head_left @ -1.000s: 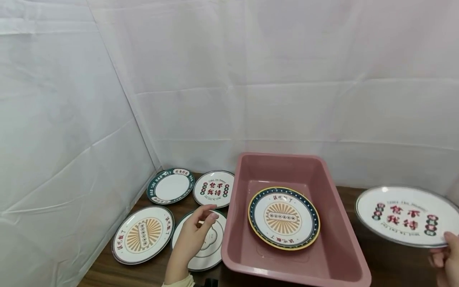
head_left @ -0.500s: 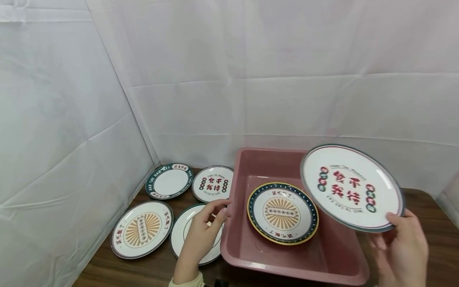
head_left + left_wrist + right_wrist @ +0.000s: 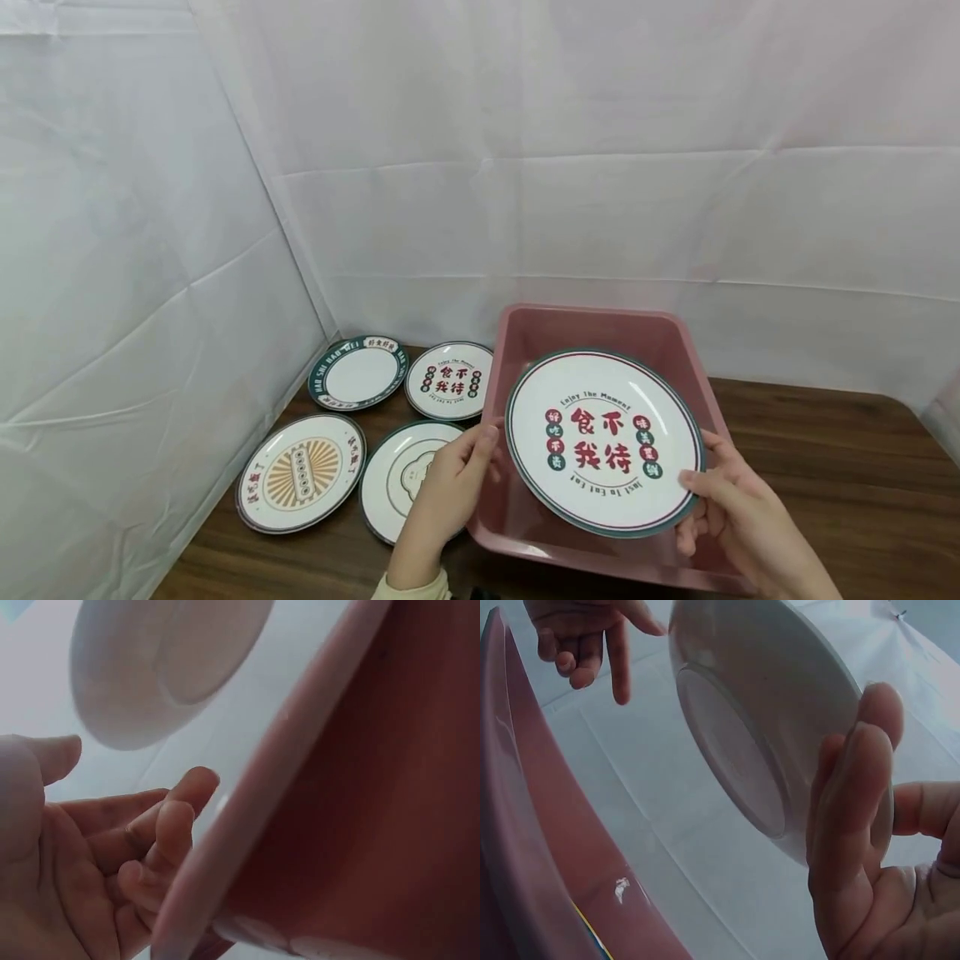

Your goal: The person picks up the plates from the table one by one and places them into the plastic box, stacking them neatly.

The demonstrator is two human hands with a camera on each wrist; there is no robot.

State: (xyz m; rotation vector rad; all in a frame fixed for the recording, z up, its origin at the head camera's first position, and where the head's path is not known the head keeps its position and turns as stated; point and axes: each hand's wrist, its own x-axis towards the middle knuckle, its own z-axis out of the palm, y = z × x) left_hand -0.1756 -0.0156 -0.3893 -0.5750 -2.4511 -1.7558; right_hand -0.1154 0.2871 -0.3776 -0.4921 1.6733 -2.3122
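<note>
Tilted over the pink tub [image 3: 592,321] is a white plate [image 3: 603,442] with a green rim and red lettering. My right hand [image 3: 742,508] grips its right edge, thumb on top and fingers underneath. In the right wrist view the plate's plain underside [image 3: 742,712] with its foot ring faces the camera. My left hand [image 3: 450,483] is by the tub's left rim, near the plate's left edge. Its fingers [image 3: 176,832] are loosely bent and hold nothing, with a gap to the plate in the left wrist view. The yellow-edged plate inside the tub is hidden in the head view.
Left of the tub on the dark wooden table [image 3: 832,467] lie a green-rimmed plate [image 3: 360,375], a smaller red-lettered plate [image 3: 450,379], a sunburst plate [image 3: 300,475] and a plate with a line emblem [image 3: 397,475]. White cloth [image 3: 600,167] hangs behind and at the left.
My right hand has carried the red-lettered plate from the far right leftward to over the tub. My left hand has shifted slightly right, toward the plate's edge.
</note>
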